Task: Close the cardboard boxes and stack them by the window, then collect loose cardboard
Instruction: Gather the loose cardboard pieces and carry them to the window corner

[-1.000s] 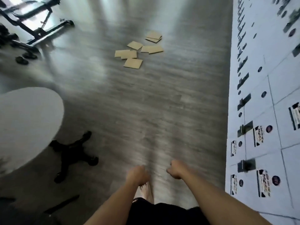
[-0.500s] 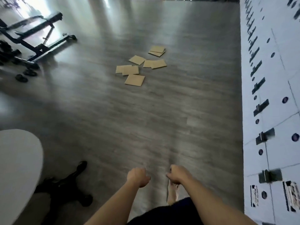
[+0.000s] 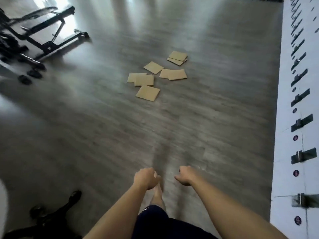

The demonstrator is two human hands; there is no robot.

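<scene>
The loose cardboard pieces (image 3: 156, 75) are lying scattered flat on the grey wood floor (image 3: 86, 126), a small cluster with a few overlapping one another and one pair stacked at the far right edge of the group. Taking that cluster as the landmark: it is now sitting lower and larger in the view than a second ago — the person is walking toward it, and the gap is closing, though the sheets are still well ahead of the hands.

Short of the cluster, both arms are reaching forward and down. The left hand (image 3: 145, 178) is loosely curled with nothing in it; the right hand (image 3: 184, 175) is likewise curled and holding nothing. A bare foot (image 3: 157, 195) is showing between the forearms, stepping toward the cardboard.

To the left of the cluster and beyond it, a black metal frame (image 3: 51, 35) is standing in the glare on the floor. To the right of the cluster, a white wall of lockers (image 3: 296, 118) with dark latches is running along the frame edge. Nearest the viewer, left of the hands, a black chair base (image 3: 57, 214) is sliding out of view as the person is passing it.

No boxes are visible here, so the closing and stacking cannot be judged — the approach suggests the collecting step is just beginning, with no sheet yet touched.
</scene>
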